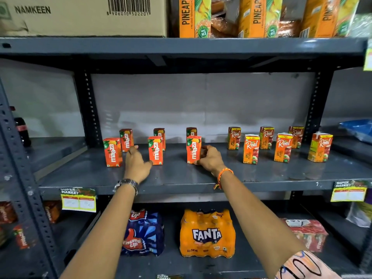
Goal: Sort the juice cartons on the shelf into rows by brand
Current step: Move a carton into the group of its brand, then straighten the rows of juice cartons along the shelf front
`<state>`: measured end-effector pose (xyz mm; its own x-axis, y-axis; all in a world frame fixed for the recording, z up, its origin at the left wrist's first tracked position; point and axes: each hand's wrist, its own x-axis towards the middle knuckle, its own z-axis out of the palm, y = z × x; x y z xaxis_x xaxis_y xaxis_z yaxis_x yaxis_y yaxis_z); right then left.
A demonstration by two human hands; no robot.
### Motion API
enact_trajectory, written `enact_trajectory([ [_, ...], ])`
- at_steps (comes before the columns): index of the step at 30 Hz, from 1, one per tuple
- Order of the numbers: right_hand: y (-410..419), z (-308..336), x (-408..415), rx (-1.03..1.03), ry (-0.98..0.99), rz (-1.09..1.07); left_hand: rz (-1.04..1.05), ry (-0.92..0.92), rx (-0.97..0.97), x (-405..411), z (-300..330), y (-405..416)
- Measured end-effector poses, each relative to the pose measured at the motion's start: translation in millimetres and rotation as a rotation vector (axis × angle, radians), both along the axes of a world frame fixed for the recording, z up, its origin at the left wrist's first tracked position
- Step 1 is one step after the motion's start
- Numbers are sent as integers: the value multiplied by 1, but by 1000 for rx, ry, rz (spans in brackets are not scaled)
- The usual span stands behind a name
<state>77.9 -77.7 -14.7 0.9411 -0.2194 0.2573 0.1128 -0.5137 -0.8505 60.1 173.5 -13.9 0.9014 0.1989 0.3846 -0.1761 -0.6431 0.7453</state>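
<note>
1. The grey metal shelf (201,178) carries small juice cartons in two groups: six orange Maaza cartons on the left half and six Real apple cartons on the right half, all standing upright.
2. The Maaza cartons stand in a back row and a front row. In the front row are the left Maaza carton (112,152), the middle Maaza carton (155,150) and the right Maaza carton (193,149); behind them stand three more, the leftmost at the back being the rear Maaza carton (126,139).
3. The Real cartons stand likewise, staggered in two rows, with the nearest Real carton (251,149) in front and the far-right Real carton (320,147) close to the shelf's right upright.
4. The right hand (210,159) grips the right Maaza carton from its right side: fingers curl round the carton's side and the thumb sits at its lower front corner. An orange thread band (223,174) circles that wrist.
5. The left hand (136,164) lies between the left and middle Maaza cartons, fingers loosely spread and holding nothing; its fingertips reach just beside the rear Maaza carton, and the thumb comes up against the middle carton's base. A metal wristwatch (127,184) sits on that wrist.
6. On the lower shelf sit a Fanta bottle pack (207,233) and a Thums Up pack (143,232).
7. A yellow price tag (79,200) hangs on the shelf's front edge.
</note>
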Motion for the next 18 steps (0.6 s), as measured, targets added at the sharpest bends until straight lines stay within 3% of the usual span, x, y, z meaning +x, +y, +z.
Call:
enact_trajectory([
  [4, 1, -1, 0, 102, -33, -2, -110, 142, 86, 30, 3, 5],
  [8, 0, -2, 2, 117, -40, 6, -182, 117, 131, 41, 4, 5],
  [14, 3, 0, 2, -154, -48, 6, -235, 138, 119, 45, 3, 11],
  [18, 5, 3, 0, -176, -29, 37, -246, 101, 100, 47, 1, 12],
])
